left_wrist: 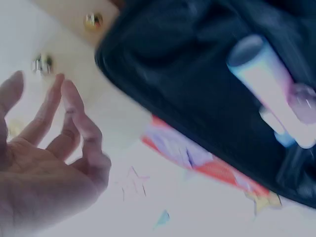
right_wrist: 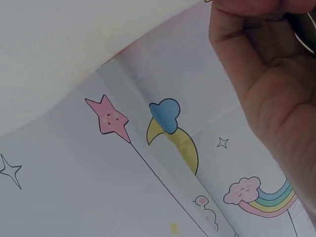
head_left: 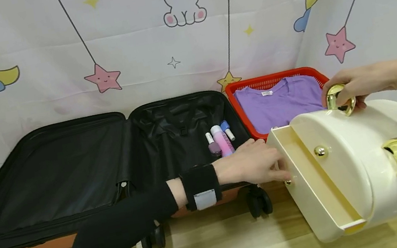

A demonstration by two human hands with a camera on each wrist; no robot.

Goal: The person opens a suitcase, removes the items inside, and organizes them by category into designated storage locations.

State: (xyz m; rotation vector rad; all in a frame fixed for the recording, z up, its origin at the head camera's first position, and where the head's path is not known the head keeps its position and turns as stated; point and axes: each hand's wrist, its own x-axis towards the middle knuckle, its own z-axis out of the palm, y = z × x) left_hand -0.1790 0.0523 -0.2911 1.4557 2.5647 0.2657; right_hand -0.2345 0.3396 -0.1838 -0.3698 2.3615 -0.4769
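A glossy white storage box [head_left: 347, 151] with gold trim is at the right in the head view. My right hand [head_left: 370, 82] grips the gold ring handle [head_left: 339, 100] on its top; in the right wrist view part of that hand [right_wrist: 276, 84] shows at the upper right. The box's drawer [head_left: 314, 192] is pulled out, its cream inside showing. My left hand [head_left: 255, 162] is at the drawer front beside a gold knob [head_left: 287, 182]. In the left wrist view its fingers [left_wrist: 74, 98] are loosely bent and spread near a knob [left_wrist: 43, 64], pinching nothing.
An open black-lined suitcase [head_left: 60, 179] lies at the left. In its right half are a pink-purple bottle [head_left: 222, 139], a purple nail polish bottle [head_left: 213, 147] and a small blue-and-white bottle [head_left: 227, 130]. Behind the box, a red basket [head_left: 235, 104] holds a folded purple shirt [head_left: 282, 102].
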